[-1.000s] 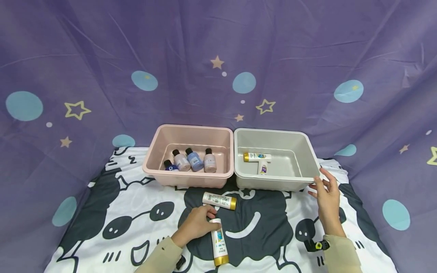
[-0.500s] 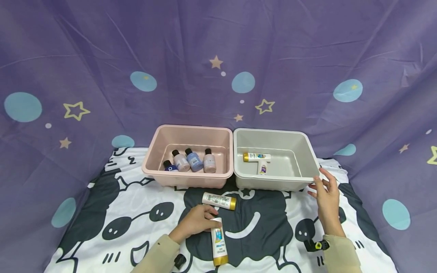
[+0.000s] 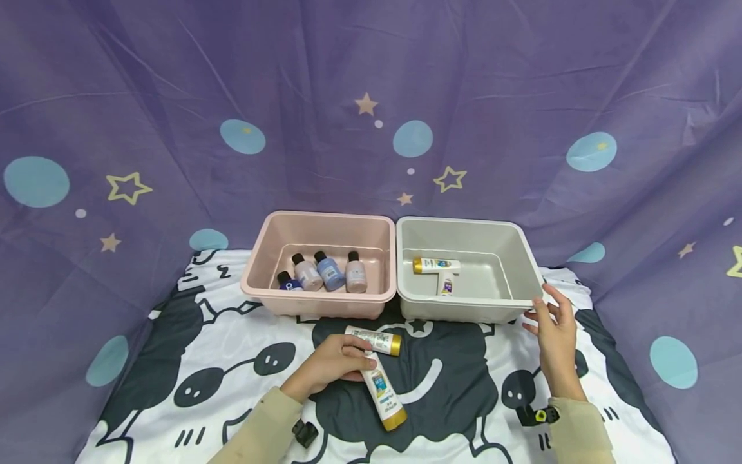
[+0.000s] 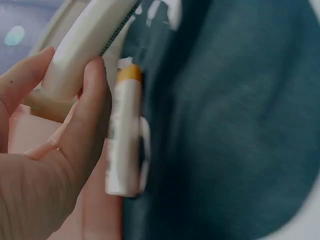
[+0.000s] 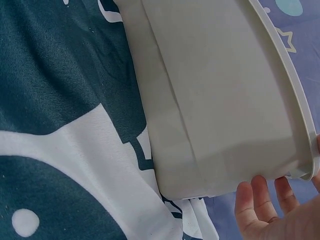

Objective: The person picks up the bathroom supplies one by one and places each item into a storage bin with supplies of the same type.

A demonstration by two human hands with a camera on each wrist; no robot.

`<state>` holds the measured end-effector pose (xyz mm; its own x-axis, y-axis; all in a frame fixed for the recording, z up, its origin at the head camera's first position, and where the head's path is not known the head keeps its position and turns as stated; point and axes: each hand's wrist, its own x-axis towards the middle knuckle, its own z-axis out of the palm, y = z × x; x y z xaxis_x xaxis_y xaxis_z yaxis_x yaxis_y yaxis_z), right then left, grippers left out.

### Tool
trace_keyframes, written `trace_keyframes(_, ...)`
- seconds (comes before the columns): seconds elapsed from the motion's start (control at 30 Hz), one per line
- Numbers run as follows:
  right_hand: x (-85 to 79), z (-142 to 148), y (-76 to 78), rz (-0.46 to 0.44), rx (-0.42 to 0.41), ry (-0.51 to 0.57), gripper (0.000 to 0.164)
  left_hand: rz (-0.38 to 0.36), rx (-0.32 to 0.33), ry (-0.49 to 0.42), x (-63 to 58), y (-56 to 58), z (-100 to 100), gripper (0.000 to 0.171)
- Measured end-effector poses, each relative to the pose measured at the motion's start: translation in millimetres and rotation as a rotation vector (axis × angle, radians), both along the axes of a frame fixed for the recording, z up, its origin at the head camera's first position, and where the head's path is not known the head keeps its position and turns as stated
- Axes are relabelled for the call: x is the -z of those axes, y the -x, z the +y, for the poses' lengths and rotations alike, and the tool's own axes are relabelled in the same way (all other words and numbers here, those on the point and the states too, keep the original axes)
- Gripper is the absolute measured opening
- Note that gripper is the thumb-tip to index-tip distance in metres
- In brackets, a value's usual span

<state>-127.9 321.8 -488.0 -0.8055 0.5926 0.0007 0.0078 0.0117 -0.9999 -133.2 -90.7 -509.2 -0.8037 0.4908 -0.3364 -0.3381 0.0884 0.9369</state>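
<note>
In the head view my left hand (image 3: 330, 364) pinches a white squeeze tube (image 3: 384, 394) near its end, the gold cap pointing down toward the front right. The left wrist view shows thumb and fingers on either side of this tube (image 4: 85, 45). Close behind it, a second white squeeze tube with a gold cap (image 3: 394, 345) lies on the cloth, partly covered by my left fingers. My right hand (image 3: 558, 341) holds the front right corner of the grey bin (image 3: 464, 310). Several fingertips (image 5: 259, 186) press against the bin's outer wall, below the rim.
Left of the grey bin, side by side with it, stands a pink bin (image 3: 324, 306) with several small black-capped bottles (image 3: 330, 273). Two tubes (image 3: 440, 266) lie in the grey bin. A purple curtain (image 3: 348, 64) hangs behind; a patterned cloth (image 3: 232, 348) covers the surface.
My left hand has moved slightly away from me with the tube, whose gold cap end has swung right. The tube now slants. My right hand stays at the grey bin's corner.
</note>
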Motion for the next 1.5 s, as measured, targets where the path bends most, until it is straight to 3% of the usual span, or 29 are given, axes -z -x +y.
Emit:
trace_keyframes(0.33, 0.2, 2, 0.3, 0.007, 0.001, 0.016, 0.042, 0.037, -0.036, -0.101, -40.4, 13.6, 13, 0.047)
trace_keyframes(0.67, 1.3, 2, -0.1, -0.013, 0.005, 0.004, 0.042, 0.102, -0.084, -0.184, -84.1, 36.3, 26, 0.043)
trace_keyframes(1.07, 1.8, 1, 0.8, -0.015, 0.011, -0.006, 0.041, 0.118, -0.173, -0.248, -129.7, 92.6, 63, 0.042)
trace_keyframes(1.33, 1.9, 1, 1.1, -0.013, 0.001, -0.02, 0.043, 0.093, -0.188, -0.23, -145.2, 133.6, 97, 0.038)
trace_keyframes(1.5, 2.1, -1, 1.2, -0.012, 0.004, -0.021, 0.042, 0.085, -0.197, -0.206, -147.8, 153.5, 120, 0.041)
